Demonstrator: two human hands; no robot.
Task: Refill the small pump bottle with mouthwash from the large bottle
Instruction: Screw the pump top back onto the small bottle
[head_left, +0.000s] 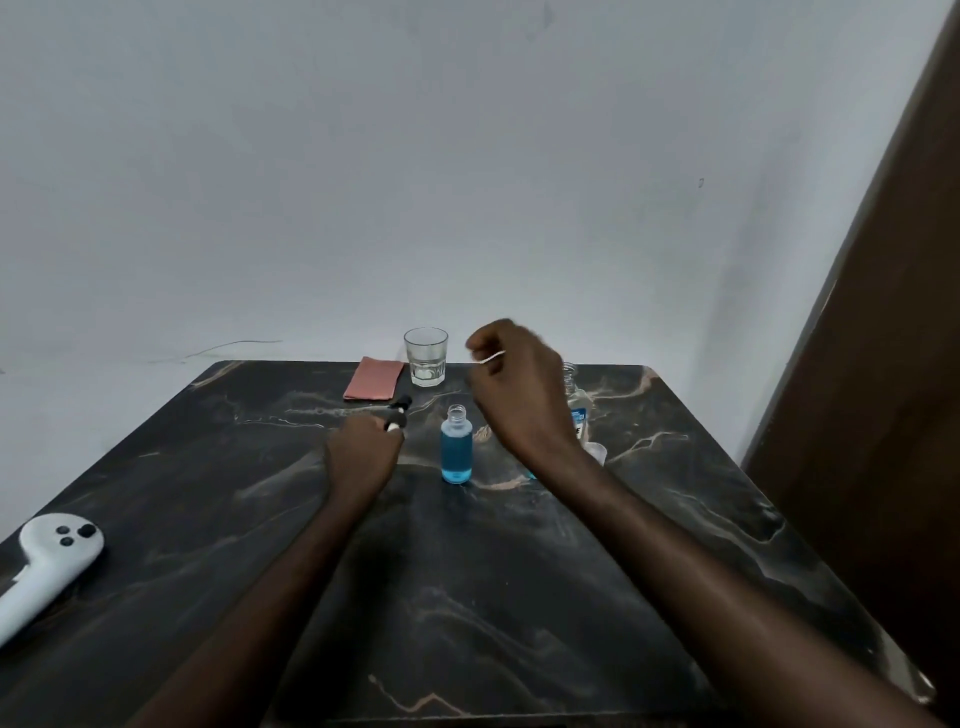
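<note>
Clearly, the hands are working apart from one another. The left hand (363, 452) is resting low on the table (467, 597), its fingers curling round the black pump head (398, 413), which is pointing toward the far edge. The right hand (519, 387) is hovering above the tabletop with curled fingers and seems to be pinching a thin white sliver (492, 358); what that sliver is I cannot tell.

Between the two hands the small bottle (457, 449) is standing upright and uncapped, with blue mouthwash reaching nearly to its shoulder. It is looking light and open at the top, so a nudge is likely to tip it or slosh the liquid. Holding it round the body, below the neck, while the pump goes on from above is probably the safest grip. Its clear wall is likely smooth, and slippery if wet.

Behind the right wrist the large bottle (579, 402) is standing open-necked and mostly hidden, a clear cap (597, 453) sitting just beside it. Farther back a glass tumbler (426, 356) and a folded pink cloth (373, 378) are sitting near the far edge, and a white controller (49, 558) is lying at the near left.
</note>
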